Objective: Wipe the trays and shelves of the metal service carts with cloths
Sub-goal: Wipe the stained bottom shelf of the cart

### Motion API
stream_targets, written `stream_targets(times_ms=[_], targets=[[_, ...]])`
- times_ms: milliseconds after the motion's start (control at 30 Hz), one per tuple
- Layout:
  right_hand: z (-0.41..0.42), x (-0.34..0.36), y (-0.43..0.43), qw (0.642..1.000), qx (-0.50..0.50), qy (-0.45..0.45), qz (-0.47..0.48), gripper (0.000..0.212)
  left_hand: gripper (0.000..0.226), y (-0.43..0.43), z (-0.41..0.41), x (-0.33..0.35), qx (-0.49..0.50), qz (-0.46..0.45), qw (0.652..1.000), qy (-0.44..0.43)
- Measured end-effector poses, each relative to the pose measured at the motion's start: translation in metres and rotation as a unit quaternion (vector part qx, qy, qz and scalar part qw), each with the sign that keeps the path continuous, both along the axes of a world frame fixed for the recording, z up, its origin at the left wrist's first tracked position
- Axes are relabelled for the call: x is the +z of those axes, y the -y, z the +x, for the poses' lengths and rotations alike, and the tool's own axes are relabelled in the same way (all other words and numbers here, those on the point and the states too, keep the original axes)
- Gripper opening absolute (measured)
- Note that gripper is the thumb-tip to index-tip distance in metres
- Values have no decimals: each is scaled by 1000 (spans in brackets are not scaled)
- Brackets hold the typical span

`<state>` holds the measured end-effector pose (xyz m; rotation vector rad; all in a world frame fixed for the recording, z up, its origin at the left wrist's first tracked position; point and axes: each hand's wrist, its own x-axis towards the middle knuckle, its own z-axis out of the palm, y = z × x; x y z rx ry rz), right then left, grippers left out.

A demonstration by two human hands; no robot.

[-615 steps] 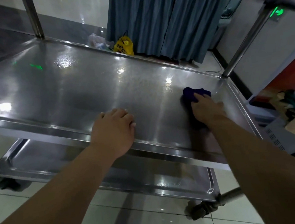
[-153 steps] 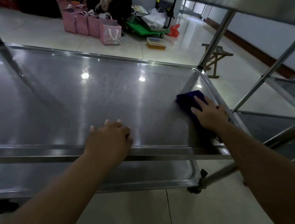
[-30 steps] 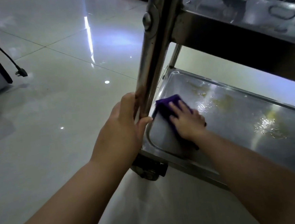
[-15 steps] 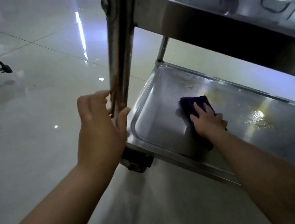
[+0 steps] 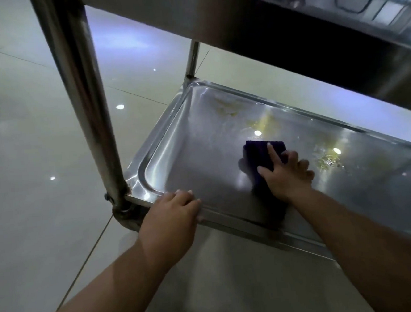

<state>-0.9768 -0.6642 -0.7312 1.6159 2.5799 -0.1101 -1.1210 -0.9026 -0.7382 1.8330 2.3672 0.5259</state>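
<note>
- Right hand [image 5: 287, 176]: palm down, fingers spread flat and pressing a dark purple cloth [image 5: 258, 156] onto the bed of the bottom tray [image 5: 155, 155]. Nothing is gripped. The cloth lies pinned under the fingers, about mid-tray.
- Left hand [image 5: 172, 215]: fingers bent over the tray's near rim, thumb at the outer edge, holding it. I judge this a brace against rolling.
- Step in hand: wiping the bottom tray. I judge it best done with firm, overlapping strokes toward the soiled patches and flat pressure. The cloth wants turning to a clean face once loaded, with lip and corners done last.
- Bottom tray: shallow, with a raised lip and rounded corners. Contents are yellowish residue [image 5: 327, 161] just right of the right hand, a fainter smear [image 5: 227, 107] near the far left corner, and the cloth.
- Corner post [image 5: 84, 91]: stands at the tray's near left corner.
- Upper shelf [image 5: 288, 33]: overhangs the tray; its contents cannot be seen.
- Floor [image 5: 26, 145]: glossy tile.
</note>
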Motion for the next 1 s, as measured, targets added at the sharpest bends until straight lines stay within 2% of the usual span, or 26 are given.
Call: stream_targets(times_ms=[67, 133, 200, 267, 333, 400, 500, 567, 600, 667, 733, 800, 867, 933, 1000], targets=[[-18, -5, -2, 998, -55, -22, -24, 64, 21, -4, -1, 3, 6, -11, 1000, -24], [-40, -8, 11, 998, -13, -41, -43, 62, 23, -9, 0, 9, 9, -22, 998, -54], [-56, -11, 29, 993, 100, -53, -41, 60, 31, -11, 4, 9, 17, -20, 999, -41], [-56, -12, 44, 969, 237, -61, -35, 59, 40, -12, 6, 4, 36, -25, 998, -34], [-38, -13, 42, 945, 317, -69, -45, 59, 45, -11, 5, 1, 43, -41, 997, -45], [-9, -12, 21, 951, 298, -69, -31, 57, 47, -12, 5, 1, 48, -43, 997, -37], [33, -7, -18, 992, 89, -84, 3, 55, 45, -14, 9, -1, 63, -43, 997, -30], [38, -7, -30, 996, -32, -84, 8, 54, 43, -16, 13, -3, 70, -42, 996, -42], [33, -7, -28, 996, -51, -69, 4, 55, 41, -16, 15, -5, 73, -42, 995, -44], [23, -8, -10, 998, -15, -57, -21, 56, 40, -15, 17, -7, 77, -30, 996, -43], [23, -10, 19, 993, 96, -68, -23, 56, 46, -11, 18, -7, 75, -32, 996, -40], [40, -13, 53, 967, 239, -83, -18, 54, 52, -9, 20, -5, 75, -38, 995, -44], [64, -10, 67, 936, 330, -98, -72, 54, 48, -8, 20, -3, 76, -43, 995, -49], [85, -3, 48, 932, 331, -109, -101, 51, 43, -9, 22, -3, 81, -47, 994, -51], [105, -4, 15, 962, 247, -107, -51, 52, 38, -11, 26, -3, 92, -56, 993, -47]])
